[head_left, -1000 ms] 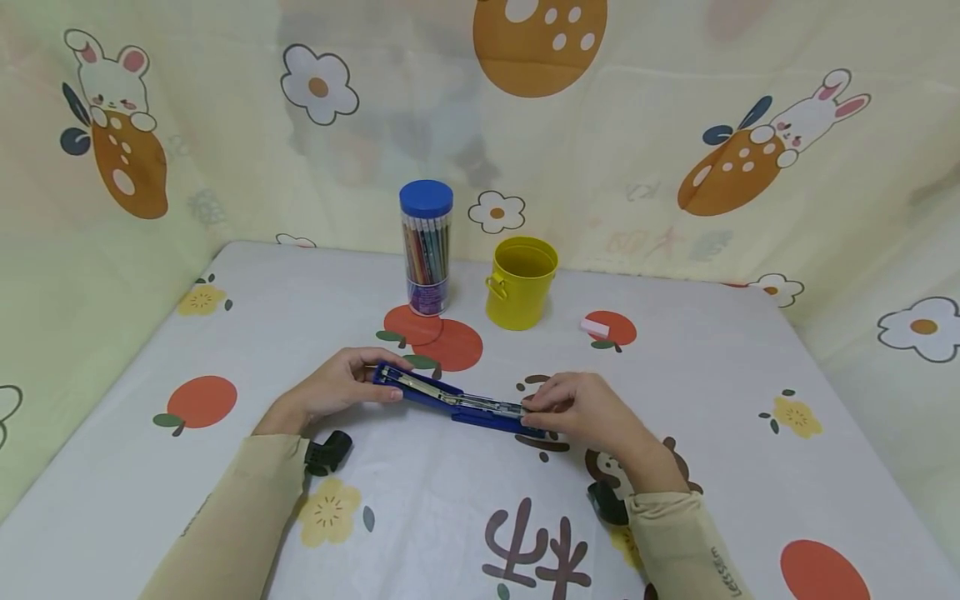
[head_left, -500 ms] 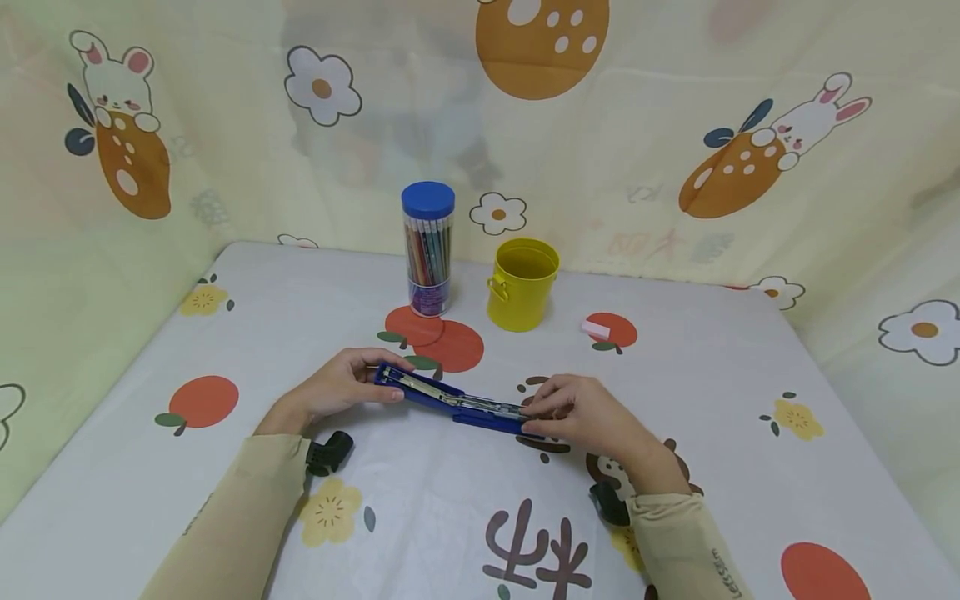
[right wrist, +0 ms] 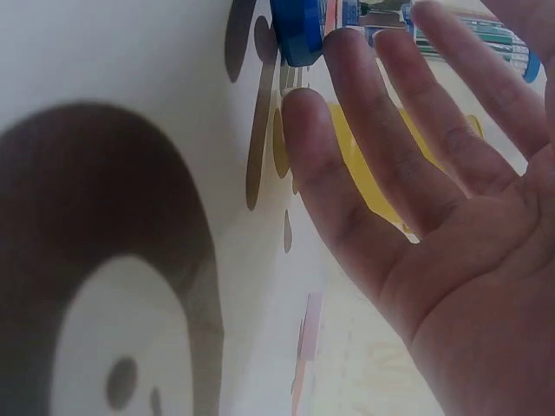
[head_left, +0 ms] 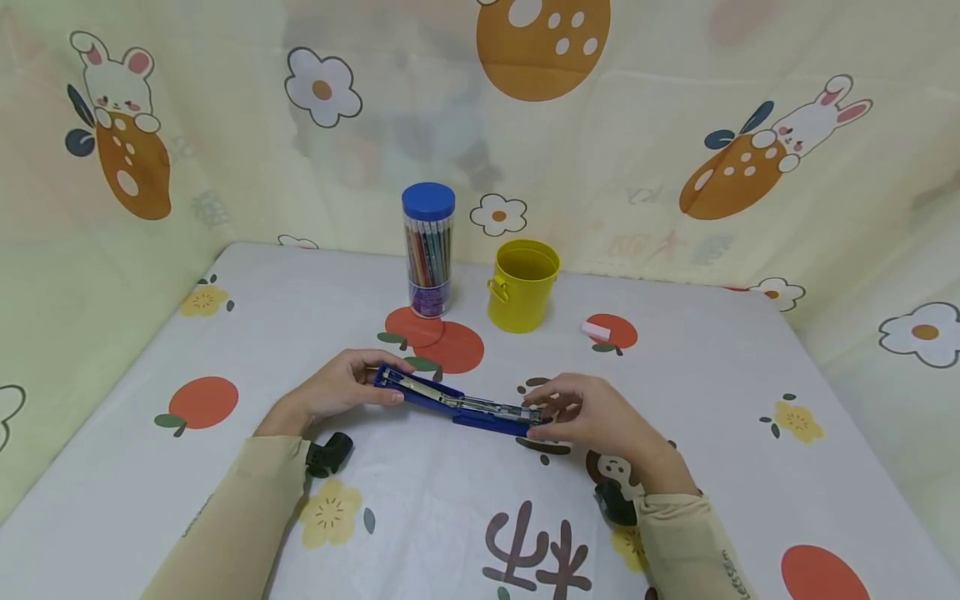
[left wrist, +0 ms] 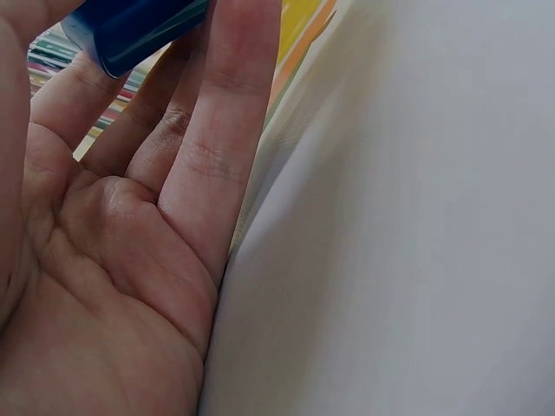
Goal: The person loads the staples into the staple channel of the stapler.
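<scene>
A blue stapler (head_left: 457, 402) lies opened out lengthwise in the head view, its metal inner rail showing. My left hand (head_left: 345, 387) grips its left end between thumb and fingers; the left wrist view shows that blue end (left wrist: 139, 35) at the top, over the palm. My right hand (head_left: 596, 417) is at the other end, thumb and fingertips right beside the uncovered rail tip. In the right wrist view its fingers (right wrist: 373, 156) are loosely extended and spread, and the stapler's blue end (right wrist: 299, 35) shows just past the fingertips.
Behind the stapler stand a clear tub of pencils with a blue lid (head_left: 428, 250) and a yellow bucket (head_left: 522, 287). A small pale pink block (head_left: 596, 331) lies to the bucket's right. A patterned cloth wall (head_left: 600, 167) rises at the table's back edge.
My right hand has shifted slightly right and its fingers have loosened from the stapler, uncovering more of the right end. The left hand and the stapler stay put.
</scene>
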`<state>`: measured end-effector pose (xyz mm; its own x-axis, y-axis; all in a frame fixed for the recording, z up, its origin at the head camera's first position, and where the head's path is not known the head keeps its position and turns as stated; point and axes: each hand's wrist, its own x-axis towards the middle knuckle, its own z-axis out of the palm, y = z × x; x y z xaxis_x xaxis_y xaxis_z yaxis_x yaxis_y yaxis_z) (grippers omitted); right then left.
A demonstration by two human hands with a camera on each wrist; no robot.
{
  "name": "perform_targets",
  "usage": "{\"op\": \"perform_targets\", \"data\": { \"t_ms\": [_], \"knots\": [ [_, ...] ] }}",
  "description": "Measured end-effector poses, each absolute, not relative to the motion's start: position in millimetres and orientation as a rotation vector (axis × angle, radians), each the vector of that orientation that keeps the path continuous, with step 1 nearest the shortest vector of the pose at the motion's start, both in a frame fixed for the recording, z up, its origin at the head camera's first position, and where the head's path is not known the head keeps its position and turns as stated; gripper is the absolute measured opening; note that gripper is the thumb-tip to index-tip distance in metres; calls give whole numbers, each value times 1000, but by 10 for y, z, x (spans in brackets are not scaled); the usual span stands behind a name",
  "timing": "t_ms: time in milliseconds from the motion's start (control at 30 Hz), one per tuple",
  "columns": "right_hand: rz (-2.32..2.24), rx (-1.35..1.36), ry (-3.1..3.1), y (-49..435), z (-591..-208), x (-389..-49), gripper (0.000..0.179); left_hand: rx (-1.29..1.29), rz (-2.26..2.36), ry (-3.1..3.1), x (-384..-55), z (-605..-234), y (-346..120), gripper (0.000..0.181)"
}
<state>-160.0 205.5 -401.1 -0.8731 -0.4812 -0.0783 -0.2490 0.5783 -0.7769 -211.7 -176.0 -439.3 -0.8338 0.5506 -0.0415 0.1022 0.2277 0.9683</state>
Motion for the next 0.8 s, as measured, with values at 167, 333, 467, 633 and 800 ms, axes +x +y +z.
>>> {"op": "perform_targets", "data": {
  "t_ms": [167, 333, 467, 633, 800],
  "knots": [
    [-1220, -578, 2506, 2067, -4038, -1601, 57, 614, 1633, 2131, -2112, -4391, -1765, 44],
    [-1249, -571, 2494, 2070, -4052, -1604, 60, 627, 1635, 2125, -2111, -4393, -1764, 45],
    [-1270, -528, 2488, 2067, -4060, -1608, 62, 623, 1637, 2126, -2110, -4389, -1763, 45],
    [-1248, -452, 2494, 2070, -4076, -1617, 64, 617, 1620, 2148, -2110, -4377, -1757, 45],
    [-1200, -402, 2514, 2078, -4100, -1624, 65, 623, 1628, 2136, -2110, -4369, -1753, 47]
  ]
}}
